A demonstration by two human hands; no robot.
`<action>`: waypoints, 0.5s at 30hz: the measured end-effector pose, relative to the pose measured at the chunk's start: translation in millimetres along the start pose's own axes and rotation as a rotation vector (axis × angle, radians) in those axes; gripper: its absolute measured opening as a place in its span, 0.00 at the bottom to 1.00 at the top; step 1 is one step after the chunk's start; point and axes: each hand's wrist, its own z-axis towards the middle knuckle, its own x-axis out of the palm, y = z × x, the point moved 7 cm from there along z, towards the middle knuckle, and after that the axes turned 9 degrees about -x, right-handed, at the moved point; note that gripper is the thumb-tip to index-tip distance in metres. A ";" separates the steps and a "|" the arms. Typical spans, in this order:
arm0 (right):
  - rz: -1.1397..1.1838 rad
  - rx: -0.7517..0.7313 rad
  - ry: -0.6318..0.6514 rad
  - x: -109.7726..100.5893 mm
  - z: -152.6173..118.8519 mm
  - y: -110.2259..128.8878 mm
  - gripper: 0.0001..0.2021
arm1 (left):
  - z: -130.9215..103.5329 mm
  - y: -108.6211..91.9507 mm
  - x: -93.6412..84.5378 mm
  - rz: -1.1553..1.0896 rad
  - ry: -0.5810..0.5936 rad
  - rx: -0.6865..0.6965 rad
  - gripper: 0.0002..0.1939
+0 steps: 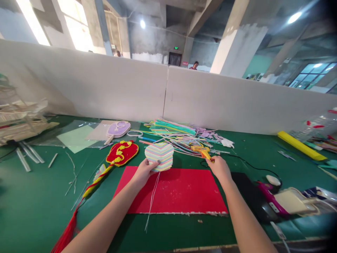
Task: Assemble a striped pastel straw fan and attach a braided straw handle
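Note:
My left hand [144,172] grips the lower edge of a pastel-striped, fan-shaped piece [160,154], the thumb lying on its front. Thin white wires [152,198] hang from it over the red mat [181,189]. On the right, my right hand [219,168] is closed round the handle of a yellow-orange glue gun [202,151], whose nozzle points left near a heap of colored strips [176,131]. The gun is above the mat's far right corner. Left of the striped piece lies a red fan with yellow trim [122,153], its twisted handle ending in a red tassel [67,232].
A lilac fan [118,129] and a pale green sheet [76,138] lie at the back left. Clear glue sticks [27,153] are further left. A black cord [247,162], a white mouse-shaped object [273,180] and a yellow bar [301,146] are right. White partitions [118,88] bound the table's back.

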 end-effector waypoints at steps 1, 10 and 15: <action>-0.006 0.004 0.010 3.0 0.6 -2.9 0.13 | -1.8 -0.4 1.3 0.006 -0.013 -0.008 0.19; 0.819 -0.040 0.091 23.2 -24.4 80.7 0.16 | -18.8 3.5 18.5 0.066 0.047 -0.144 0.16; 1.273 0.102 0.312 44.9 -39.9 133.0 0.20 | -21.5 6.5 30.2 0.111 0.135 -0.111 0.20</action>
